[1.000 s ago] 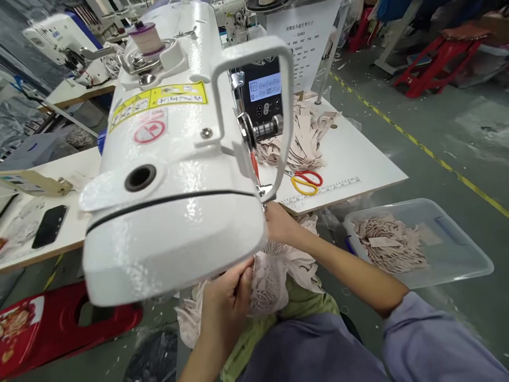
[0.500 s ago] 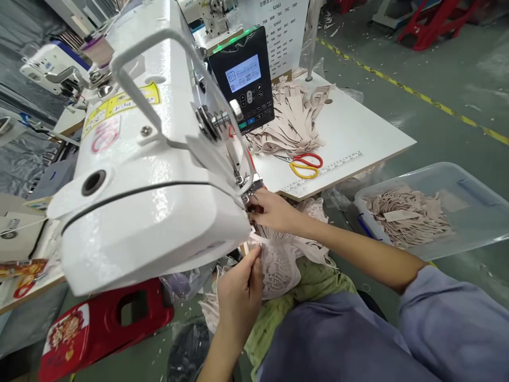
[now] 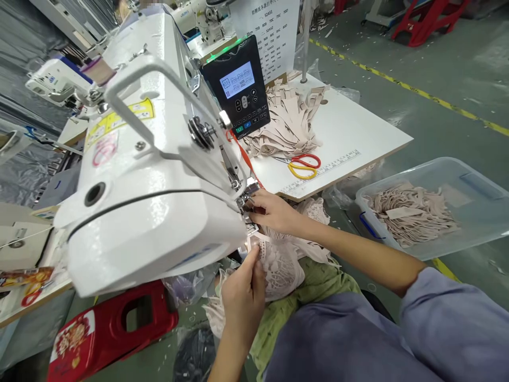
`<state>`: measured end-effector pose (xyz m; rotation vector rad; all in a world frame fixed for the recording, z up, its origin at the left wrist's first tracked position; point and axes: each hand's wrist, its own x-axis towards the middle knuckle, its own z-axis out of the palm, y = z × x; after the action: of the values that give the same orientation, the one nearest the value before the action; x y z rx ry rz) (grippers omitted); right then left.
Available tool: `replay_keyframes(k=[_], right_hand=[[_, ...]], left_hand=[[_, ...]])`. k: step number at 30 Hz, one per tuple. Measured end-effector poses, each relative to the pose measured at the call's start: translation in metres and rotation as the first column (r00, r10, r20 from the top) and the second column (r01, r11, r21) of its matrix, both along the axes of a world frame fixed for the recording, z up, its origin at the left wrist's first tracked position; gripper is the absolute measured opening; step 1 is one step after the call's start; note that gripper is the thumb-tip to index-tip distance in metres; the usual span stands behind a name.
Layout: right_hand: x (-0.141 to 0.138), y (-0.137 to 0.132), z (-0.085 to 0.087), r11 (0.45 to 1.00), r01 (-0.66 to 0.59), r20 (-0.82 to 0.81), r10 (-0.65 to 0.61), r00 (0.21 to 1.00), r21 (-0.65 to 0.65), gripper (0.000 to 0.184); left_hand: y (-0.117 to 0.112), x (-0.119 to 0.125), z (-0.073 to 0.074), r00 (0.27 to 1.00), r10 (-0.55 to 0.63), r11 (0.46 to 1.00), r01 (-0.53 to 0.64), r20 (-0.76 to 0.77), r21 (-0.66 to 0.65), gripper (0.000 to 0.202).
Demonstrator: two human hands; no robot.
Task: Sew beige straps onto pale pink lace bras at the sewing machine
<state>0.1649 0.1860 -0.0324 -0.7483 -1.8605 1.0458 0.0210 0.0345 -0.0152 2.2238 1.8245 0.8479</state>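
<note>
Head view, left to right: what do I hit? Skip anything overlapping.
Red plastic piece with the printed picture → left hand → red-and-yellow-handled scissors → clear plastic bin.

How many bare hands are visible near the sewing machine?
2: the left hand holds the lace; the right hand is beside the sewing machine. No others show.

L hand [image 3: 244, 286] pinches lace [image 3: 281, 269], R hand [image 3: 276, 212] at sewing mach. [image 3: 151, 233]
</note>
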Motion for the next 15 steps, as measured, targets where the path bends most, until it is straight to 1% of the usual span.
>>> replay_keyframes(k=[3,5,7,9,10,12,15], right_hand=[[0.000,-0.001,0.001,1.000,-0.002,-0.005,0.002,1.000,-0.009,0.007],[0.001,-0.002,0.003,1.000,0.003,0.011,-0.003,1.000,-0.013,0.008],[0.002,-0.003,0.005,1.000,-0.007,0.039,0.008,0.999,-0.021,0.010],[0.003,-0.004,0.006,0.999,-0.021,0.066,0.024,0.998,-0.043,0.010],[0.003,-0.005,0.006,0.998,-0.020,0.073,0.024,0.997,-0.054,0.009],[0.002,-0.005,0.005,0.997,0.005,0.078,0.001,0.997,-0.073,0.008],[0.001,-0.006,0.005,0.997,0.044,0.140,-0.034,0.990,-0.066,0.009]], left_hand=[[-0.003,-0.004,-0.005,0.996,0.061,0.997,-0.057,0.059,-0.059,0.033],[-0.004,-0.005,-0.007,0.994,0.094,0.995,-0.091,0.063,-0.047,0.032],[-0.004,-0.003,-0.009,0.990,0.140,0.989,-0.141,0.014,0.050,0.031],[-0.005,0.005,-0.009,0.977,0.206,0.963,-0.192,-0.061,0.186,0.028],[-0.005,0.011,-0.009,0.969,0.228,0.951,-0.201,-0.096,0.234,0.028],[-0.005,0.024,-0.010,0.959,0.235,0.946,-0.188,-0.159,0.265,0.033],[-0.005,0.038,-0.010,0.945,0.217,0.956,-0.155,-0.245,0.249,0.042]])
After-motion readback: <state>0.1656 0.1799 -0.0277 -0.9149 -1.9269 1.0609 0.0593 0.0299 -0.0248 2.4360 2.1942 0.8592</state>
